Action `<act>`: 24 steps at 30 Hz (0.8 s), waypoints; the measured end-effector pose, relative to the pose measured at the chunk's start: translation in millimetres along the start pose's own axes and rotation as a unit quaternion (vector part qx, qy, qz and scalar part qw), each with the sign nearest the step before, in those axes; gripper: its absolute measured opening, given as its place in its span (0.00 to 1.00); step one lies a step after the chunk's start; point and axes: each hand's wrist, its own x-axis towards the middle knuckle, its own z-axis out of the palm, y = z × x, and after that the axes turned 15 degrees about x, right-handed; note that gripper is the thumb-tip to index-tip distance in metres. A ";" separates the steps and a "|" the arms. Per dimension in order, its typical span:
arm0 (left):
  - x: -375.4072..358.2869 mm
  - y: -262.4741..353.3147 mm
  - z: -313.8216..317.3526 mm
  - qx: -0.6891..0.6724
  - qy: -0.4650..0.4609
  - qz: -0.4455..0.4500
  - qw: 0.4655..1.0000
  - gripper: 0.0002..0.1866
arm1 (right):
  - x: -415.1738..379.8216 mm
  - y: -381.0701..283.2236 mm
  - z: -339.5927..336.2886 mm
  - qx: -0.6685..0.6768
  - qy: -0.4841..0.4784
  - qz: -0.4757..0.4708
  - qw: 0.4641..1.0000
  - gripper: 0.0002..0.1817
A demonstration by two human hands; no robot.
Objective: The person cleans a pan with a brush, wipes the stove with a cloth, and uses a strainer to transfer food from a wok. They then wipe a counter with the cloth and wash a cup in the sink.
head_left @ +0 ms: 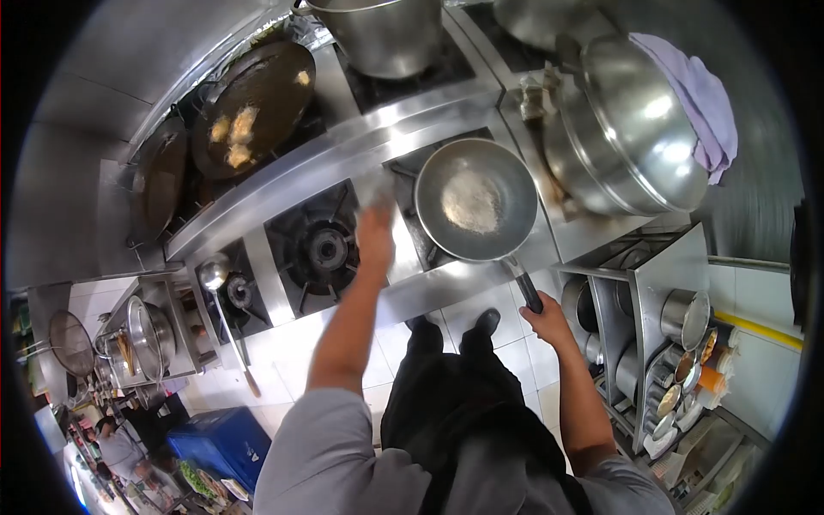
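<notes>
My right hand (pixel 547 320) is wrapped round the black handle of a frying pan (pixel 515 184). The pan sits over the right front burner, with a pale, grainy-looking patch (pixel 470 203) in its middle. Between that pan and a bare burner (pixel 327 249) is my left hand (pixel 376 236), held above the steel stove top. Motion smears its fingers, and I can make out nothing in them.
A dark wok (pixel 270 107) with golden pieces in it stands at back left, near another wok (pixel 159 184). Large steel pots (pixel 386 39) fill the back. A long-handled ladle (pixel 215 273) rests on the left burner. Shelves with pans (pixel 631 300) flank the right.
</notes>
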 end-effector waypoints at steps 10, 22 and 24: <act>13.8 -0.3 -41.3 0.198 -0.129 -0.024 0.971 0.14 | 11.4 14.0 -17.9 -0.012 -0.047 -0.079 0.996 0.14; -9.9 18.1 -50.6 0.217 -0.196 0.008 0.956 0.11 | 10.9 5.7 -27.5 0.009 -0.052 -0.098 0.994 0.15; -32.1 22.0 -49.9 0.162 -0.090 0.039 0.982 0.10 | 2.4 -3.0 -27.9 -0.007 -0.058 -0.054 0.997 0.15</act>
